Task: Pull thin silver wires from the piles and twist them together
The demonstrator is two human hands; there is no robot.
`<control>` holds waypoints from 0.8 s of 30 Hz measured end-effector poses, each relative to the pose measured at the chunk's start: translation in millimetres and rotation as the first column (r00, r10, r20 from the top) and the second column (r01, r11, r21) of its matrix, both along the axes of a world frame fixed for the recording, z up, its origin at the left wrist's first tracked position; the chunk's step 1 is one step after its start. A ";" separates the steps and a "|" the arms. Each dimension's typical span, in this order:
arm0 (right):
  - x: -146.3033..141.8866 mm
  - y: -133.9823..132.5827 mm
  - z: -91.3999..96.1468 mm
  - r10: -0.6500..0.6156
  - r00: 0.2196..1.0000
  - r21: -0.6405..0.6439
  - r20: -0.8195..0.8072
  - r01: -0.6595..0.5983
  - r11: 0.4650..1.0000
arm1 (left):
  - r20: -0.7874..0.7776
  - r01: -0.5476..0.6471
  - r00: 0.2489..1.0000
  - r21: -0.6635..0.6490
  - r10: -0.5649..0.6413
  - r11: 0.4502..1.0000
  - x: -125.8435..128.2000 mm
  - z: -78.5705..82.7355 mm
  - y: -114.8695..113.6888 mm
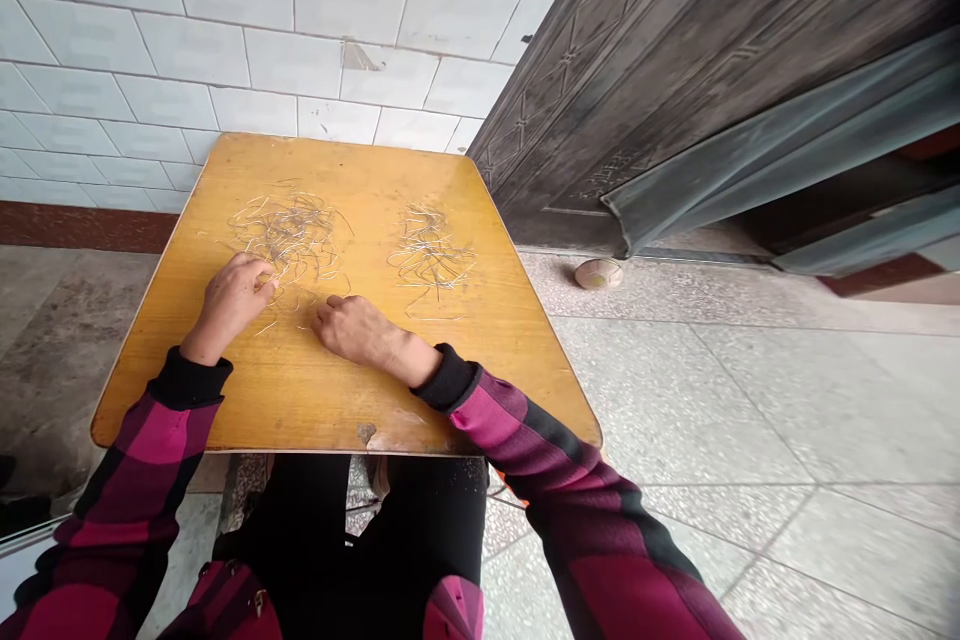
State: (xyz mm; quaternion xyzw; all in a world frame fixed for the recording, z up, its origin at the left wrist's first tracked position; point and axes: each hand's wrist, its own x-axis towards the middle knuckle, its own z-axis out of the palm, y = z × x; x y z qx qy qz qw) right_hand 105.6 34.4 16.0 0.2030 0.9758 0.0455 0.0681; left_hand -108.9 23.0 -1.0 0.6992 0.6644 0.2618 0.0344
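A yellow wood-veneer table (176, 390) holds two tangled heaps of thin silver wire (289, 235), both apart. The left hand (229, 305) curls against one, its grip unclear; the right hand (360, 330) rests loosely open, empty.

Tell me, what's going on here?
Someone seated has both bare hands on a yellow wooden table. The left hand touches the edge of a tangle of thin wires, and the right hand rests just below it. A second wire tangle lies apart, further right.
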 end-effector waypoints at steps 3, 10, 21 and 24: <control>11.4 1.6 -4.3 -0.031 0.996 -0.019 -0.081 0.030 0.999 | -0.017 0.040 0.999 -0.060 -0.041 0.997 2.1 -0.9 -0.3; 49.4 8.1 -23.6 -0.231 0.814 -0.437 -0.533 -0.031 0.899 | -0.121 0.147 0.979 -0.127 -0.162 0.981 9.3 -9.4 -1.5; 79.5 20.2 -34.0 -0.753 0.205 -0.779 -0.626 -0.221 0.587 | 0.171 0.207 0.955 0.206 -0.243 0.956 25.4 -18.5 -2.3; 80.9 25.2 -33.2 -0.844 0.102 -0.813 -0.526 -0.351 0.464 | 0.269 0.171 0.936 0.219 -0.228 0.961 26.2 -15.4 -1.5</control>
